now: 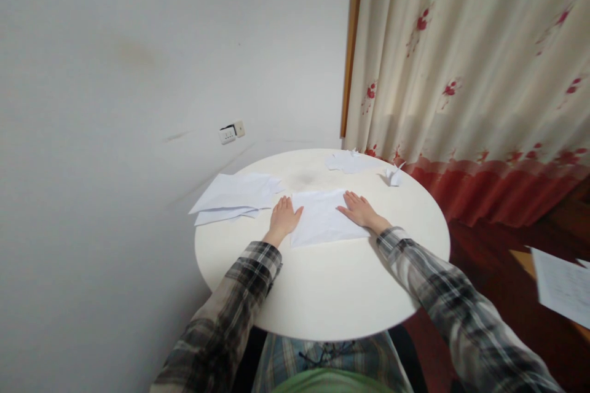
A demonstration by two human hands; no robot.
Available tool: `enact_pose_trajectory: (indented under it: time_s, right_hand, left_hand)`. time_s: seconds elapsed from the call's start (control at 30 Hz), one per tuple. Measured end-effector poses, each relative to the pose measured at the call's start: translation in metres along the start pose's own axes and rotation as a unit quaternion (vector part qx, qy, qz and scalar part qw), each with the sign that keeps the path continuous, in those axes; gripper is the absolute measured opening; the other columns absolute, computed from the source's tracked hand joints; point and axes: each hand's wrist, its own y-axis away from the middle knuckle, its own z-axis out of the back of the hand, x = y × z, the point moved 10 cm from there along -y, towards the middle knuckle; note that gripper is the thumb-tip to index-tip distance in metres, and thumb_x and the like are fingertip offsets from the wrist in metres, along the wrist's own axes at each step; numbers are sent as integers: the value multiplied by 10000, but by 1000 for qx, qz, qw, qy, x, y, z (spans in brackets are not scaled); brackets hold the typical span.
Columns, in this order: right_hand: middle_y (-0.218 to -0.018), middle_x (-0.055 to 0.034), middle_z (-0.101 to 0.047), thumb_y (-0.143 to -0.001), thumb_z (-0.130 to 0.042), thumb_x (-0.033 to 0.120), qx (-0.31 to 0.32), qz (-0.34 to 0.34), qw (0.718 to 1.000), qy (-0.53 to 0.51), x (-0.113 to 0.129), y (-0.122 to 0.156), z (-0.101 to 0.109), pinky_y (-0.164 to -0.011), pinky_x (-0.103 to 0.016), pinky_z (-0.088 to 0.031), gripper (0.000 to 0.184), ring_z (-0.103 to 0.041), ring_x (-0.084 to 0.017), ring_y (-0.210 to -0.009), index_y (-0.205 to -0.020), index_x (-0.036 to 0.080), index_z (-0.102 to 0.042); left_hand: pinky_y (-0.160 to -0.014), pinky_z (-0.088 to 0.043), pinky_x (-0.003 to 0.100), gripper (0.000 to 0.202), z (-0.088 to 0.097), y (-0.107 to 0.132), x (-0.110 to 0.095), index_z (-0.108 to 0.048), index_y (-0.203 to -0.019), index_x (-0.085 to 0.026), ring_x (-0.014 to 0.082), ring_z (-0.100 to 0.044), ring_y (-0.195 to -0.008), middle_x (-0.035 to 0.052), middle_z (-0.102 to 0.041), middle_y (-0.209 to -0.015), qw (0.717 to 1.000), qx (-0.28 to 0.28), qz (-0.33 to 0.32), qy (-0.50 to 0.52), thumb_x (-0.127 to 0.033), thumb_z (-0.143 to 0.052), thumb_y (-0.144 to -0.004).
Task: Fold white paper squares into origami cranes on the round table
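White table [322, 295], paper sheet [318, 221], near edge crosswise, long axis unclear

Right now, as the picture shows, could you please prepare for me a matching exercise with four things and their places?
Things:
1. Left hand
2. Right hand
3. Pile of papers
4. Wall socket

Places:
A. on the pale wall
B. at the right side of the middle sheet
C. by the left rim of the round table
D. at the left edge of the middle sheet

Pairs: 1-D, 2-B, 3-C, 4-A
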Motion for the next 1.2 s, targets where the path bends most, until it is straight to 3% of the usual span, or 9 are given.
enact_pose_trajectory:
  time_s: [0.1,0.23,0.37,0.47,0.57,0.73,1.2]
  right_hand:
    - [-1469,-93,-192,-852,-149,612,-2,-1,1000,-1,0,-1,1,-1082,-422,-145,740,-143,-214,-1356,-1390,111,-233]
    - [-1469,-95,-192,-851,-145,613,1,-3,1000,0,-2,-2,-1,-1083,-416,-138,737,-141,-211,-1356,-1392,120,-230]
    - [-1472,-84,-189,-845,-137,623,6,-9,1000,-1,-5,-3,-3,-1085,-409,-130,739,-133,-205,-1358,-1394,136,-224]
    - [-1472,-85,-187,-842,-135,626,9,-10,1000,-2,-5,-2,-2,-1086,-408,-130,748,-130,-204,-1359,-1395,130,-220]
    - [-1471,-87,-188,-846,-134,618,9,-10,1000,-1,-4,-1,0,-1086,-407,-133,743,-134,-203,-1358,-1393,124,-225]
    - [-1470,-87,-191,-847,-145,615,7,-12,1000,-5,-3,0,2,-1087,-405,-134,744,-140,-202,-1357,-1391,115,-230]
    - [-1466,-93,-208,-846,-160,618,-1,-9,1000,-4,-2,-2,2,-1082,-404,-144,740,-157,-204,-1353,-1387,118,-242]
  left_hand:
    - [-1065,-218,380,637,2,-3,8,-395,-1276,-10,282,-248,-1316,217,-313,-1396,999,-21,26,18,-482,-321,-857]
    - [-1047,-258,371,484,7,-8,8,-526,-1167,-84,270,-343,-1271,169,-424,-1343,994,-42,8,99,-421,-408,-839]
    - [-949,-377,304,312,16,-10,8,-598,-1028,-129,203,-537,-1076,113,-604,-1138,969,-75,-30,233,-309,-468,-809]
    - [-845,-431,283,200,21,-10,12,-631,-805,-153,181,-592,-912,76,-658,-946,953,-103,-36,284,-288,-485,-784]
    - [-753,-439,274,197,23,-9,16,-600,-667,-167,176,-592,-810,53,-654,-816,955,-108,-14,276,-306,-505,-769]
    - [-637,-403,257,240,21,-4,20,-570,-658,-181,161,-568,-702,28,-633,-718,965,-73,42,249,-351,-476,-800]
    - [-624,-374,279,341,28,3,20,-513,-577,-190,180,-552,-743,39,-558,-731,986,-68,62,137,-432,-451,-809]
